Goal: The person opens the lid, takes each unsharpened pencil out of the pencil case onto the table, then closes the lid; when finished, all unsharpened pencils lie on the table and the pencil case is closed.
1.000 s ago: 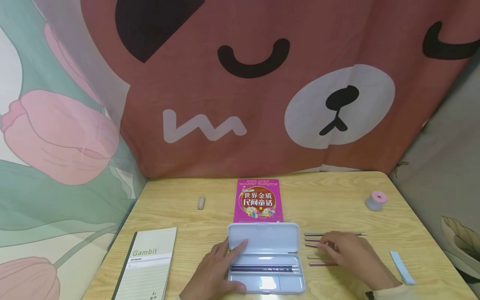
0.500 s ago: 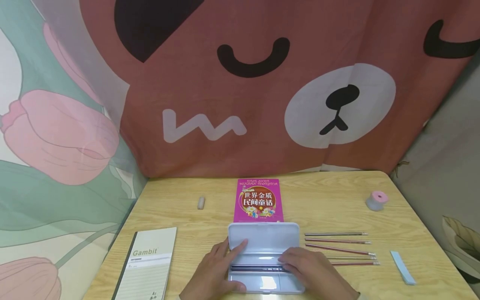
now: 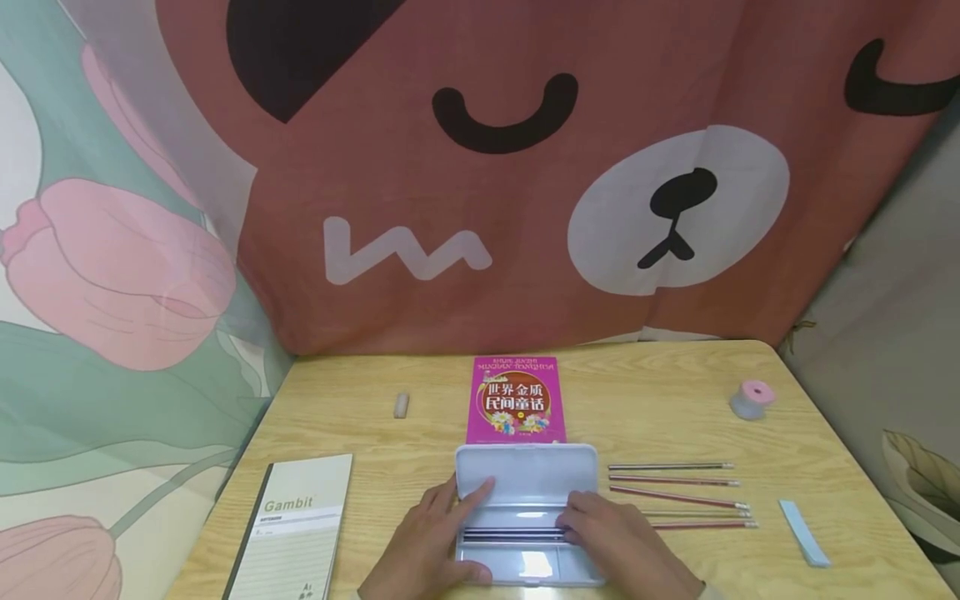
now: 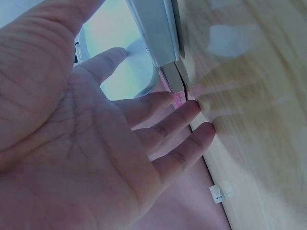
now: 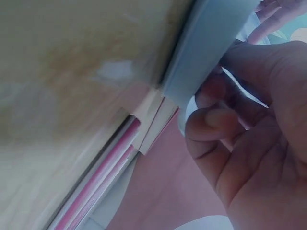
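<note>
A pale blue pencil case (image 3: pixel 525 475) lies with its lid raised, several dark striped pencils (image 3: pixel 513 535) in its tray. My left hand (image 3: pixel 429 537) steadies its left side: the index finger lies along the inside of the lid, and the thumb rests at the front left of the tray. In the left wrist view the other fingers extend beside the case. My right hand (image 3: pixel 618 537) is over the tray's right part, fingers curled and pinching a pencil by its right end; the hand hides that end. The right wrist view shows the curled fingers at the case's edge, the pencil hidden.
Several loose pencils (image 3: pixel 675 479) lie right of the case, beside a light blue strip (image 3: pixel 805 533). A pink-topped spool (image 3: pixel 752 400) stands at the back right. A magenta book (image 3: pixel 516 402) lies behind the case, an eraser-like block (image 3: pixel 402 406) and a notebook (image 3: pixel 292 525) to the left.
My right hand has moved left from the loose pencils to the case's tray, and one more pencil line shows there now. The left hand has stayed on the case.
</note>
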Motion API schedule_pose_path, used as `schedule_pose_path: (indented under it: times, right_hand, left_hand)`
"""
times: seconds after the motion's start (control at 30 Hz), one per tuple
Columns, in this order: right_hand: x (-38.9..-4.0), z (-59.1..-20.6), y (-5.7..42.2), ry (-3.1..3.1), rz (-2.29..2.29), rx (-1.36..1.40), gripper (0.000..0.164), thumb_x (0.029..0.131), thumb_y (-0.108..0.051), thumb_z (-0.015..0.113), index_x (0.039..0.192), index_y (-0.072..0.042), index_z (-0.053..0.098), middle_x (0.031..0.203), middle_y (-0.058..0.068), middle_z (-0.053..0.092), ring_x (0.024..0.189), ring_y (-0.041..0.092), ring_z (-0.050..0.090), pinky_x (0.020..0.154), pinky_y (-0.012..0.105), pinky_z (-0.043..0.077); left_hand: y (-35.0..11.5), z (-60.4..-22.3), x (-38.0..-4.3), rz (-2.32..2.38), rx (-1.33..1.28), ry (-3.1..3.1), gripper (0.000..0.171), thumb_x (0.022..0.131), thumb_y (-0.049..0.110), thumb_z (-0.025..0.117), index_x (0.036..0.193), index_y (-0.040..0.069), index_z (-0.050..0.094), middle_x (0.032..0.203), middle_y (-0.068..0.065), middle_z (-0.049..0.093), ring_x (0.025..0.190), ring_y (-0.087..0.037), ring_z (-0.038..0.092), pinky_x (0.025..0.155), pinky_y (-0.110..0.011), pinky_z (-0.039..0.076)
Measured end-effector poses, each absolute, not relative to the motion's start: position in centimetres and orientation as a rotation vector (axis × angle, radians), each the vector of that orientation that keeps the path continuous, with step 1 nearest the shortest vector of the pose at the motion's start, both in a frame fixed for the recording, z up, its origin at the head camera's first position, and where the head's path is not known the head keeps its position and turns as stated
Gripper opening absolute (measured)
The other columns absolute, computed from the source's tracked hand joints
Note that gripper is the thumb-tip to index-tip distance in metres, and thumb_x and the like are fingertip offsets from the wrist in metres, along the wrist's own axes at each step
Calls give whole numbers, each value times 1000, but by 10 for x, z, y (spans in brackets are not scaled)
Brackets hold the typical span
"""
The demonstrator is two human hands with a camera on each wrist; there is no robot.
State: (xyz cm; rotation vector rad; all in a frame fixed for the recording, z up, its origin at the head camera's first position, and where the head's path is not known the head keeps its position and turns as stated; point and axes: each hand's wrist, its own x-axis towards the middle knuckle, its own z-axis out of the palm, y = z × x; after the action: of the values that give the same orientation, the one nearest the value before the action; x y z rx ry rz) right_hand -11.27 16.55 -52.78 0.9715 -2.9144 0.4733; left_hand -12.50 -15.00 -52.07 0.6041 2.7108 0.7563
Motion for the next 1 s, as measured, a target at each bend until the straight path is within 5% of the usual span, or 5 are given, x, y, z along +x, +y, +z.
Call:
schedule_pose_path:
  times: [0.47,0.8,1.0]
  right_hand:
    - [-114,-506,178,-2993,718,764,17,105,-13,75,111,-29,74,99,-25,61,88,-5,53,80,26,61]
    - [-129,-479,242,-2698,441,692,32,93,-9,87,108,-34,73,101,-24,68,86,-9,60,62,22,56]
    - [-142,-467,296,-2684,241,573,32,90,-6,88,106,-30,74,98,-20,66,70,-10,47,47,19,37]
  left_hand:
    - [-149,-519,-126,766,593,2692,110,79,62,90,172,49,33,179,-14,35,153,-41,45,119,-72,45]
    - [-152,-520,-123,768,644,2729,111,80,59,92,173,45,34,178,-17,35,152,-40,46,119,-69,46]
    - [-152,-520,-123,775,644,2730,111,80,60,92,173,45,33,178,-17,35,152,-39,46,120,-68,46]
